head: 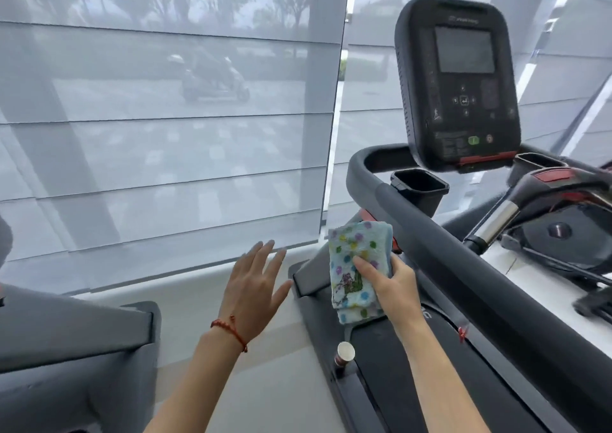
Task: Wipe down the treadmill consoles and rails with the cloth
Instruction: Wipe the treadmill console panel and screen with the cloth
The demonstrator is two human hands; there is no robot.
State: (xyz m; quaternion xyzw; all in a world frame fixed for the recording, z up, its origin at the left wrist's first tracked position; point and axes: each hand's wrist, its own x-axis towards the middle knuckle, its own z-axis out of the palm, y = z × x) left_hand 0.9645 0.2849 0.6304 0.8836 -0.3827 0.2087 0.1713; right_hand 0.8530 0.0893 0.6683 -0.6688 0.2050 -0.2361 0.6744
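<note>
Cloth (356, 268) pinched in right hand (389, 283), just left of the rail (463, 257), which runs up-left toward the console (458, 81); left hand (253, 288) spread, empty, farther off.

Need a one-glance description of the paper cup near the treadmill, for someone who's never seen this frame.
Start at the treadmill console on the right and follow the long grey side rail down towards the camera. Below the right hand and its dotted cloth, the paper cup stands on the deck's left edge strip. It is the only small white-rimmed, reddish-sided thing there; the black cup holder sits up by the console.
</note>
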